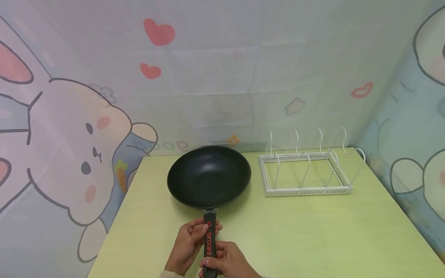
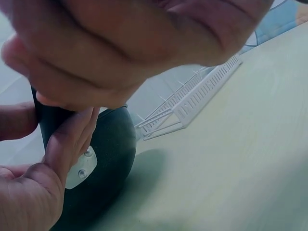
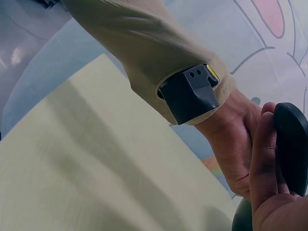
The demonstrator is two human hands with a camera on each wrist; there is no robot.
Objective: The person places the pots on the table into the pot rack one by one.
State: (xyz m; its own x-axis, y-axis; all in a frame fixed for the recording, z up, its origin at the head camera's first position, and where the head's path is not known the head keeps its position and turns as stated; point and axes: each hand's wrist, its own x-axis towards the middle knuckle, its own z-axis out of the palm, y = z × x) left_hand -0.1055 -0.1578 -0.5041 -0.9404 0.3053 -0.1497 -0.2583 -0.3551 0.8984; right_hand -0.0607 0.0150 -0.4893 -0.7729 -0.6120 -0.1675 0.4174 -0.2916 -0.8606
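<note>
A black wok point(image 1: 209, 177) with a long dark handle point(image 1: 210, 239) bearing red lettering is over the near left half of the table, its inside facing up. My left hand point(image 1: 189, 244) grips the handle close to the pan, thumb on top. Lower down, my right hand point(image 1: 233, 259) holds the handle near its end, thumb across it. The left wrist view shows the riveted bracket point(image 2: 82, 171) and the wok's underside, with a shadow on the table beside it. Whether the base touches the table I cannot tell. In the right wrist view the handle end point(image 3: 291, 149) shows beside the fingers.
To the wok's right, a white rack point(image 1: 307, 191) with several upright curved wires stands toward the back of the pale yellow-green table point(image 1: 330, 231). A cartoon-printed cloth point(image 1: 215, 77) hangs behind and at both sides. A dark device point(image 3: 190, 96) is strapped over the left sleeve.
</note>
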